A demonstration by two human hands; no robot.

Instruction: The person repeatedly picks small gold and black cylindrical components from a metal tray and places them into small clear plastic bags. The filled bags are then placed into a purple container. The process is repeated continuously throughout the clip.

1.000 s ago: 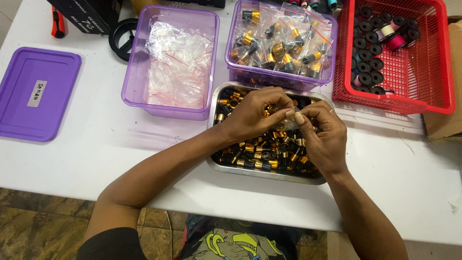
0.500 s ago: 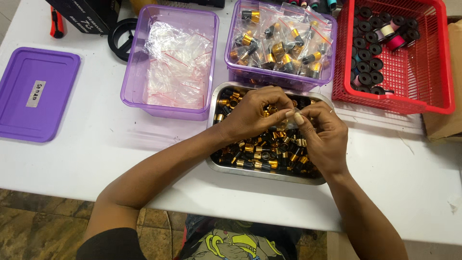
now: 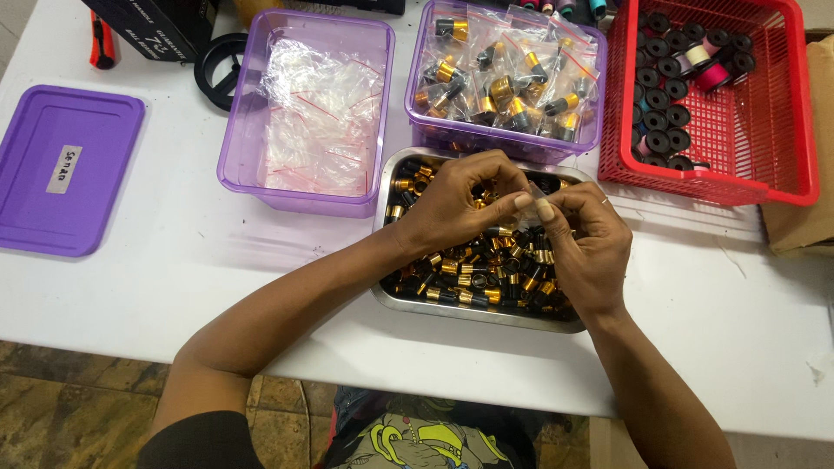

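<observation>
Both my hands hover over a shallow metal tray (image 3: 469, 311) packed with several small black-and-gold cylinders (image 3: 460, 274). My left hand (image 3: 456, 204) and my right hand (image 3: 591, 243) meet fingertip to fingertip above the tray's middle. Together they pinch what looks like a small clear bag (image 3: 532, 210), which the fingers mostly hide. A ring shows on one finger of my right hand.
Behind the tray, a purple tub (image 3: 234, 148) holds empty clear bags (image 3: 317, 104) and a second purple tub (image 3: 419, 100) holds bagged cylinders (image 3: 512, 82). At right are a red basket (image 3: 773, 122) with black spools (image 3: 660, 100) and a cardboard box (image 3: 804, 200). A purple lid (image 3: 61, 174) lies far left.
The fingertips have shifted only slightly against each other. Both hands stay over the same spot of the tray.
</observation>
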